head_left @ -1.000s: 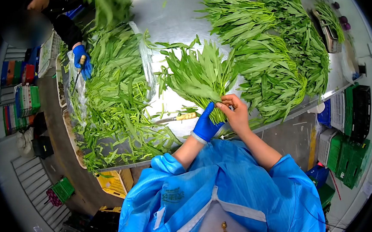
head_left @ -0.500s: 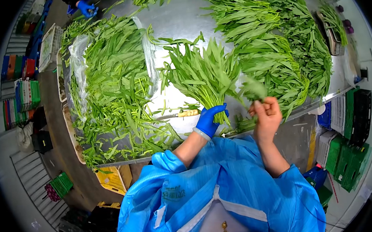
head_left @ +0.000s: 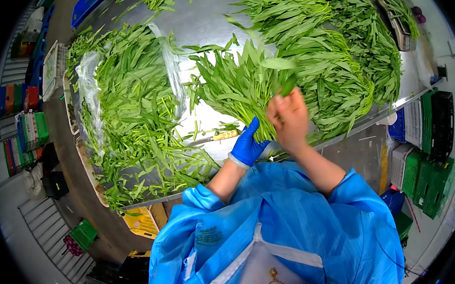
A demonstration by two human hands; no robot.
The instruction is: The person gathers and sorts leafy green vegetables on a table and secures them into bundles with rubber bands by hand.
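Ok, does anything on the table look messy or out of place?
Yes: loose greens are strewn untidily beyond the clear plastic to the near edge of the table, unlike the neat rows at right.

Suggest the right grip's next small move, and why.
I'd probably lay the leafy sprig against the bunch of leafy greens: the right grip appears to pinch it near the bunch's right edge, while the blue-gloved left grip clasps the bunch by its stems, leaves pointing away from the wearer.
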